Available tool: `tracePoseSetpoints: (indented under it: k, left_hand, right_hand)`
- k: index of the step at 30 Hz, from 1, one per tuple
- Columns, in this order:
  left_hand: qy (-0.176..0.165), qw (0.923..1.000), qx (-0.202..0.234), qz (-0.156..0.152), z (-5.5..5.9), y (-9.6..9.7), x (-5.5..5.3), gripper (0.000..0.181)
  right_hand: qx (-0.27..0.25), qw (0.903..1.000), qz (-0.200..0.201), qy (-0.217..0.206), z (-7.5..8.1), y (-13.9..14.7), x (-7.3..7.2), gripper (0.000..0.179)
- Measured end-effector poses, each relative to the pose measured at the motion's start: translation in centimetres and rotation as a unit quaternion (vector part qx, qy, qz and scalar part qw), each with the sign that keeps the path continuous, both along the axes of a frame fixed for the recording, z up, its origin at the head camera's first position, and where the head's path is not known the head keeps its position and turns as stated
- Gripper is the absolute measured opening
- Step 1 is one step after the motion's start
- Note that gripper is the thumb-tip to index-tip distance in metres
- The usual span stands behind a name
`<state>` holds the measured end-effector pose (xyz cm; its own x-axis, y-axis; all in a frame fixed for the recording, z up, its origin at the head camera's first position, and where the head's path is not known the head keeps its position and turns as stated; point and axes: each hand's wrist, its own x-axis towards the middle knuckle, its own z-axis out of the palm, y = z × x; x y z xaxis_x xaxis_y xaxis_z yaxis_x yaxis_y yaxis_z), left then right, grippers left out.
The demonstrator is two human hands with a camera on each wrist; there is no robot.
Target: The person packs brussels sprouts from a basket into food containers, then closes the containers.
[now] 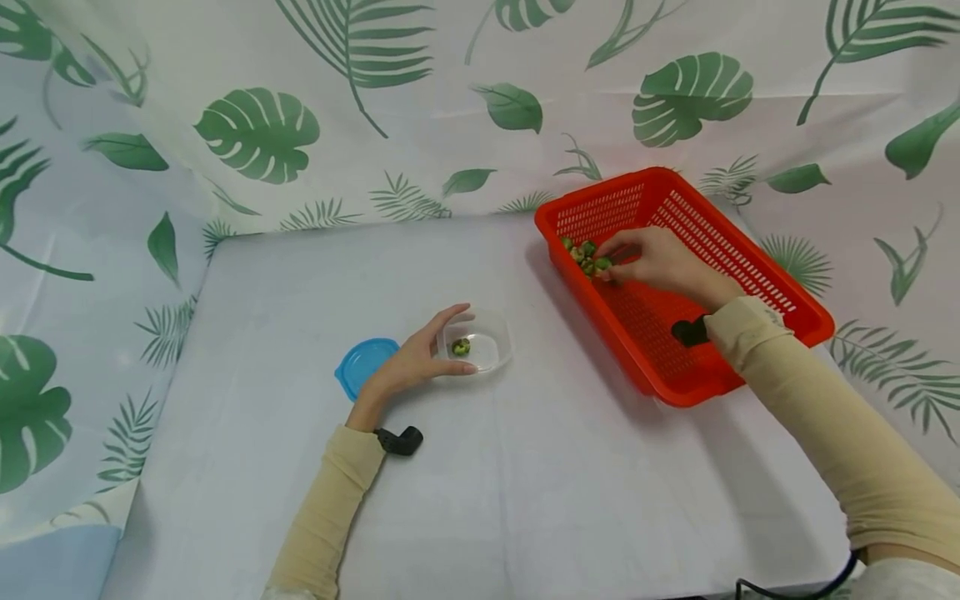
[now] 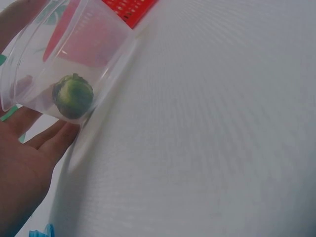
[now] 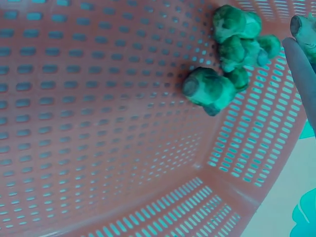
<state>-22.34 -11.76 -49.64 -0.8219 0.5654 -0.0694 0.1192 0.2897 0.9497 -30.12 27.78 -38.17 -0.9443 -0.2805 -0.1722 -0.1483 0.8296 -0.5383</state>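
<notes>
A clear plastic container [image 1: 495,340] stands on the table with one Brussels sprout [image 2: 73,96] inside. My left hand [image 1: 416,354] grips it from the left, thumb on the near side and fingers on the far side. Over the left end of a red plastic basket [image 1: 720,379], my right hand [image 1: 667,262] reaches down and pinches a Brussels sprout [image 3: 305,32], seen at the edge of the right wrist view. Several more Brussels sprouts [image 3: 232,54] lie clustered on the basket floor close to those fingertips.
Beside the left hand, a blue lid [image 1: 365,364] lies flat on the white-covered table [image 1: 300,292]. Leaf-printed cloth [image 1: 450,100] hangs behind and along the sides. Near the front right edge runs a black cable [image 1: 802,593].
</notes>
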Motion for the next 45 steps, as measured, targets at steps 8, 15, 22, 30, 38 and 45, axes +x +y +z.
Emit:
tracePoseSetpoints:
  k: [8, 15, 22, 30, 38, 45]
  left_hand:
    - [0.004, 1.0000, 0.000, -0.002, 0.0, 0.0, 0.0, 0.097]
    - [0.003, 1.0000, 0.001, -0.002, 0.0, -0.2, 0.0, 0.097]
    - [0.008, 1.0000, -0.003, -0.003, -0.1, -0.2, 0.0, 0.097]
    - [0.008, 0.9999, 0.007, -0.003, -0.1, -0.1, 0.0, 0.095]
    - [0.007, 0.9999, 0.008, -0.004, 0.1, -0.1, 0.0, 0.095]
    - [0.003, 0.9999, 0.005, -0.010, 0.1, 0.0, -0.1, 0.096]
  right_hand:
    - [0.001, 0.9999, 0.007, 0.009, 1.4, -0.4, 0.5, 0.036]
    - [0.006, 0.9996, 0.010, 0.026, 2.4, -0.9, 1.0, 0.035]
    - [-0.001, 0.9990, 0.024, 0.038, 3.5, -1.9, 1.5, 0.037]
    - [-0.001, 0.9976, 0.047, 0.052, 4.4, -3.1, 1.8, 0.033]
    - [-0.024, 0.9962, 0.067, 0.050, 5.0, -4.5, 2.0, 0.035]
    - [-0.032, 0.9950, 0.082, 0.047, 5.0, -5.6, 2.0, 0.032]
